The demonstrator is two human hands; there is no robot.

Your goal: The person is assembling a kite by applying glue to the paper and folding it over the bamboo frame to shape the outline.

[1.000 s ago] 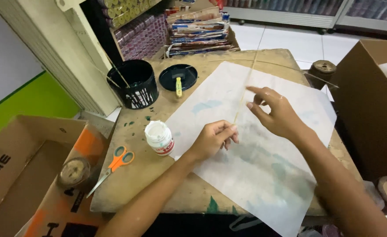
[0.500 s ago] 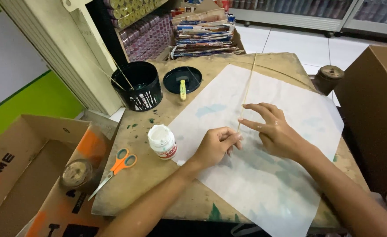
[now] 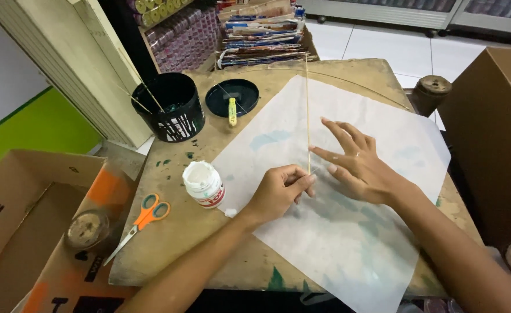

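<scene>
1. Centrally, a large white paper sheet (image 3: 348, 232) lies flat on the worn brown surface (image 3: 168, 232), turned like a diamond, its near corner hanging over the surface's near edge.
2. A thin bamboo stick (image 3: 307, 110) lies along the sheet, running from the middle of it toward the far edge of the surface.
3. The left hand (image 3: 278, 194) pinches the near end of the stick — thumb and fingertips pressed together on it.
4. The right hand (image 3: 360, 165) lies just beside the stick with its fingers spread flat on the paper; its grip is open and holds nothing.
5. A small white glue jar (image 3: 203, 184) stands just off the sheet's left corner, near the left hand.
6. Orange-handled scissors (image 3: 142, 220) lie toward the surface's near left corner.
7. At the far left corner stands a black bucket (image 3: 171, 110); just beside it lies a black lid (image 3: 232, 97) with a yellow-handled tool resting on it.
8. Cardboard boxes (image 3: 35, 220) sit on the floor beyond the left edge — another stands off the right edge.
</scene>
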